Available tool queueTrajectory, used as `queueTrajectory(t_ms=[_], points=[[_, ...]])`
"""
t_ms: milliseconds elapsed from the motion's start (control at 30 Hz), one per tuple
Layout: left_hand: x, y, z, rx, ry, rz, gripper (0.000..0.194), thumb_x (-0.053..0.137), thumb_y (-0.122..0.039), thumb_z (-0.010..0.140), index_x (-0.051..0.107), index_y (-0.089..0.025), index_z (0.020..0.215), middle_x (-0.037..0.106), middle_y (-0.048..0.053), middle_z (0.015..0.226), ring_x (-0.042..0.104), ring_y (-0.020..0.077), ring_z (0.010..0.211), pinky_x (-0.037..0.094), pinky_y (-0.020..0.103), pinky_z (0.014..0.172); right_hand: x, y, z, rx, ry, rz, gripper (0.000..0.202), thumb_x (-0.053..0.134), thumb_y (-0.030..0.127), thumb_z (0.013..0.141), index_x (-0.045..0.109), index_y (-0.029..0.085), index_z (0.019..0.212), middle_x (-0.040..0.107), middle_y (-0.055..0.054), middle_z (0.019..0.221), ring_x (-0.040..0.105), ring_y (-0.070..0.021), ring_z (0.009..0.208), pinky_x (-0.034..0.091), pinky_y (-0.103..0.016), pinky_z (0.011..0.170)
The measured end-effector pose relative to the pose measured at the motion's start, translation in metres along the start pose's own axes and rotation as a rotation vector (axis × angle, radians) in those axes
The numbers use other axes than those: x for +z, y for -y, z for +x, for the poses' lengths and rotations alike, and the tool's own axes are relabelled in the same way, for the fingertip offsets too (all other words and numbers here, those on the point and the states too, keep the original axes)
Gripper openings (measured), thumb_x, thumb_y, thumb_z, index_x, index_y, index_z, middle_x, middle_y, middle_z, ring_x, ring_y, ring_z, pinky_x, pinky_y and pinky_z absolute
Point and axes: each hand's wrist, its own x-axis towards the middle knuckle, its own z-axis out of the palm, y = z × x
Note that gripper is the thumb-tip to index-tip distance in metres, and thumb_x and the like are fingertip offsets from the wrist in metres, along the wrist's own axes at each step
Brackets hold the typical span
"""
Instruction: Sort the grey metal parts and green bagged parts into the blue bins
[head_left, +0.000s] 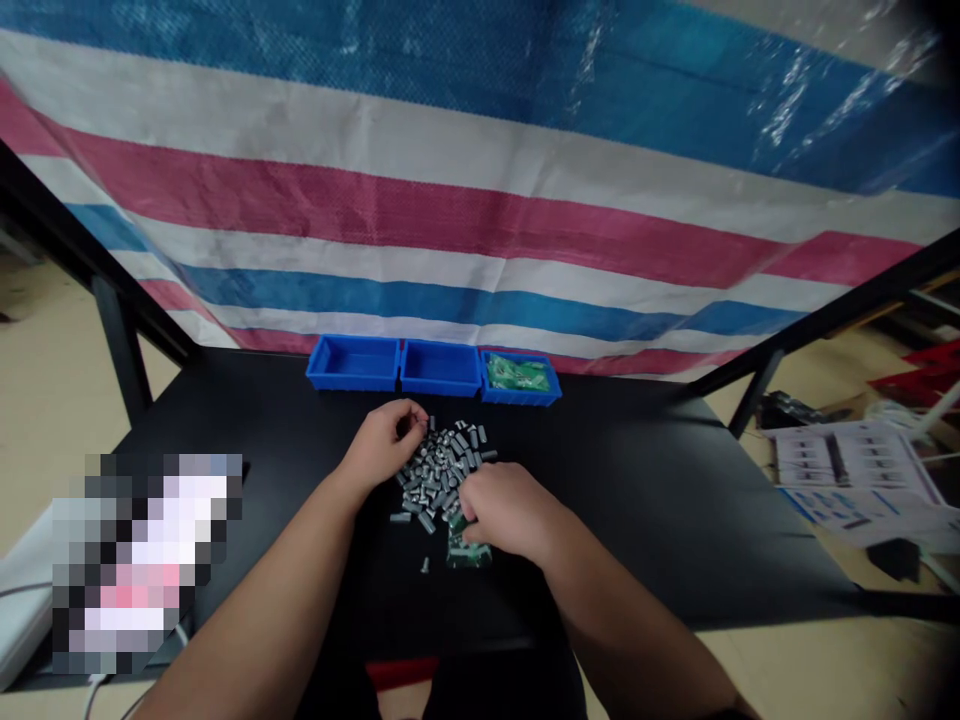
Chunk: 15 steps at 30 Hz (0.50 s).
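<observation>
We begin at the fingers of the left hand (386, 440), bent narrow at the upper left edge of the pile, thumb and forefinger curving toward each other where small pieces can be picked out singly; at this size we cannot tell whether a piece is between the tips. Our right hand (514, 500) is curled closed on the upper end of a green-printed bag (469, 556), which lies at lower centre, just below the pile, presumably held there to steady it.

Between the hands, at the centre of the frame, spreads the pile of grey plugs and screws (435, 470), within easy reach of both. One loose screw (425, 565) lies apart below it. Beyond, three blue bins stand side by side, a left bin (352, 384), a middle bin (440, 386) and a right bin (521, 397) holding more green-printed packets (517, 373); set back along the black table (622, 500), they seem placed to leave the hands room.
</observation>
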Motion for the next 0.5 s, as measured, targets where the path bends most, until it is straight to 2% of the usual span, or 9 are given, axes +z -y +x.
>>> queueTrajectory(t_ms=[100, 167, 233, 300, 333, 367, 500], points=[[-0.001, 0.001, 0.000, 0.000, -0.012, 0.006, 0.013, 0.061, -0.028, 0.090, 0.070, -0.020, 0.094, 0.066, 0.000, 0.078, 0.059, 0.0137, 0.070, 0.043, 0.026, 0.064, 0.003, -0.001, -0.002, -0.033, -0.023, -0.021, 0.008, 0.076, 0.027, 0.082, 0.076, 0.019, 0.082, 0.075, -0.007, 0.086, 0.070, -0.0245, 0.085, 0.040, -0.030, 0.065], [-0.001, 0.001, 0.000, -0.010, -0.014, 0.007, 0.013, 0.061, -0.029, 0.090, 0.070, -0.021, 0.094, 0.066, -0.001, 0.078, 0.059, 0.0137, 0.070, 0.043, 0.026, 0.063, 0.003, -0.001, -0.003, -0.029, -0.049, -0.032, 0.009, 0.073, 0.027, 0.084, 0.077, 0.019, 0.083, 0.075, -0.007, 0.086, 0.070, -0.0241, 0.084, 0.041, -0.030, 0.066], [-0.001, 0.001, 0.000, -0.023, -0.017, 0.002, 0.014, 0.061, -0.030, 0.090, 0.070, -0.021, 0.094, 0.066, -0.001, 0.077, 0.059, 0.0135, 0.069, 0.043, 0.026, 0.064, 0.002, 0.001, -0.004, -0.008, -0.046, -0.026, 0.021, 0.078, 0.039, 0.081, 0.078, 0.019, 0.087, 0.075, -0.008, 0.089, 0.070, -0.0255, 0.085, 0.043, -0.031, 0.066], [-0.001, 0.001, 0.001, -0.031, -0.023, 0.001, 0.014, 0.061, -0.030, 0.090, 0.070, -0.021, 0.095, 0.065, -0.001, 0.077, 0.059, 0.0134, 0.068, 0.044, 0.026, 0.064, 0.001, 0.005, -0.005, 0.015, -0.003, -0.020, 0.042, 0.087, 0.053, 0.071, 0.078, 0.018, 0.091, 0.076, -0.009, 0.090, 0.071, -0.0277, 0.086, 0.045, -0.031, 0.067], [-0.001, 0.000, 0.001, -0.033, -0.026, 0.003, 0.014, 0.061, -0.030, 0.090, 0.070, -0.021, 0.095, 0.066, -0.001, 0.077, 0.059, 0.0134, 0.068, 0.044, 0.026, 0.064, 0.001, 0.007, -0.004, 0.022, 0.021, -0.025, 0.047, 0.090, 0.056, 0.066, 0.078, 0.018, 0.091, 0.076, -0.009, 0.090, 0.071, -0.0282, 0.086, 0.045, -0.031, 0.067], [-0.001, 0.000, 0.001, -0.034, -0.029, 0.006, 0.014, 0.061, -0.030, 0.089, 0.070, -0.021, 0.095, 0.066, -0.001, 0.077, 0.059, 0.0136, 0.068, 0.044, 0.026, 0.064, 0.001, 0.010, -0.003, 0.025, 0.036, -0.036, 0.047, 0.091, 0.054, 0.065, 0.078, 0.017, 0.091, 0.075, -0.010, 0.089, 0.071, -0.0281, 0.086, 0.046, -0.031, 0.067], [-0.001, 0.001, 0.001, -0.037, -0.022, 0.017, 0.014, 0.061, -0.030, 0.089, 0.070, -0.021, 0.095, 0.067, 0.000, 0.080, 0.060, 0.0141, 0.070, 0.043, 0.026, 0.063, 0.010, 0.011, 0.000, -0.018, 0.014, -0.069, 0.022, 0.084, 0.035, 0.075, 0.078, 0.016, 0.087, 0.074, -0.010, 0.086, 0.070, -0.0250, 0.082, 0.044, -0.029, 0.066]])
